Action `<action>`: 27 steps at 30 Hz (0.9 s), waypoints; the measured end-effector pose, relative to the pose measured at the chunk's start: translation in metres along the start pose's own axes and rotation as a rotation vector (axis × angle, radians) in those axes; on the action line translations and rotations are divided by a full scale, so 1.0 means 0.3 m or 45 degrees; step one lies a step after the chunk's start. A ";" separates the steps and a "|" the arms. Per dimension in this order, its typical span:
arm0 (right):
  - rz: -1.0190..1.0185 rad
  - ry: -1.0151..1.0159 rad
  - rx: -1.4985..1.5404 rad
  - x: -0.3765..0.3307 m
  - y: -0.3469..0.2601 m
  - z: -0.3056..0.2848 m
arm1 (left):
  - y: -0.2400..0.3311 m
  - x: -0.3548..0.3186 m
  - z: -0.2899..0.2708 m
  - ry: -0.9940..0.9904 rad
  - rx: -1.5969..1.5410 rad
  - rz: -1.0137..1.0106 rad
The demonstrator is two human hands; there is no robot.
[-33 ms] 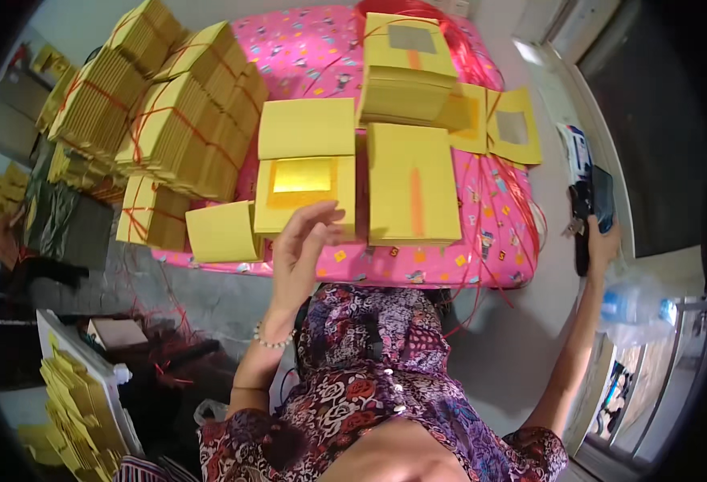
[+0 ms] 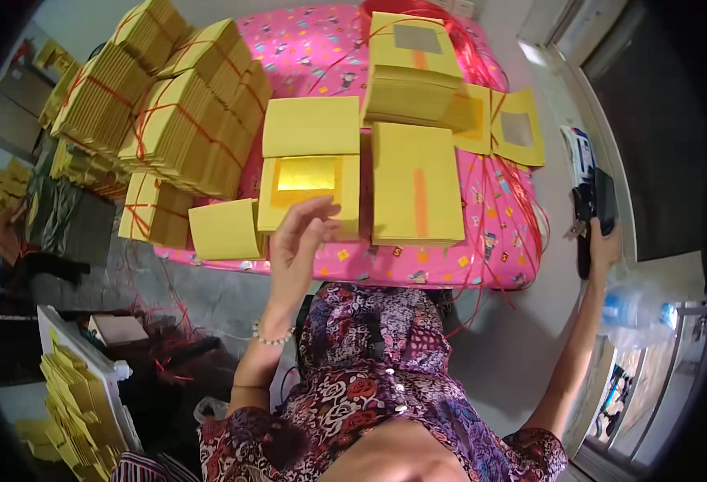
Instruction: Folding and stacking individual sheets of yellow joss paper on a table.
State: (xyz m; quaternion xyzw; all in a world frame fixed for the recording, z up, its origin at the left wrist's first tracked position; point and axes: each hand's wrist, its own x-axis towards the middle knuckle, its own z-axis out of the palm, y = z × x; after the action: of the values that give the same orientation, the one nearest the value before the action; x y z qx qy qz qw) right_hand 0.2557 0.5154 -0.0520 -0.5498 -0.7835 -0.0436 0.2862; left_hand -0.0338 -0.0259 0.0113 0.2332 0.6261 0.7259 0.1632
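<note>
Left hand: my left hand (image 2: 297,241) hangs loosely open, holding nothing, fingertips (image 2: 325,210) touching the near edge of the gold-foil sheet (image 2: 308,173).
Sheet: tops a yellow paper stack (image 2: 309,189) by the pink cloth's (image 2: 418,269) near edge, directly ahead.
Long axis: cannot tell; roughly square.
Right hand: my right hand (image 2: 602,245), far off at the right edge of the bedding, rests by a black object (image 2: 593,210); grip unclear.
Nearer: left.

The right hand (image 2: 604,245) reached toward a dark object (image 2: 593,210) whose kind was too small to tell, and its grip could not be made out. The left hand (image 2: 299,241) covered part of the gold-foil sheet stack (image 2: 309,193). Bundled yellow paper (image 2: 80,418) ran off the lower left edge
</note>
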 end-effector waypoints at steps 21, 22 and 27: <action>-1.015 -0.760 1.165 -0.541 -1.070 -0.142 | -0.189 0.127 -0.334 0.345 0.573 -0.076; -1.122 -0.735 1.161 -0.557 -1.113 -0.128 | -0.184 0.138 -0.328 0.352 0.576 -0.078; -1.467 -0.670 1.080 -0.607 -1.268 -0.135 | -0.166 0.176 -0.327 0.322 0.413 -0.277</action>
State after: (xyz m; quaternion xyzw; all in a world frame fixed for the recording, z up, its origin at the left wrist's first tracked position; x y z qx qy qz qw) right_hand -0.0231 0.1986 -0.0152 0.1108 -0.9387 0.2511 0.2086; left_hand -0.1341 -0.0716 -0.0413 0.0948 0.7715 0.6174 0.1211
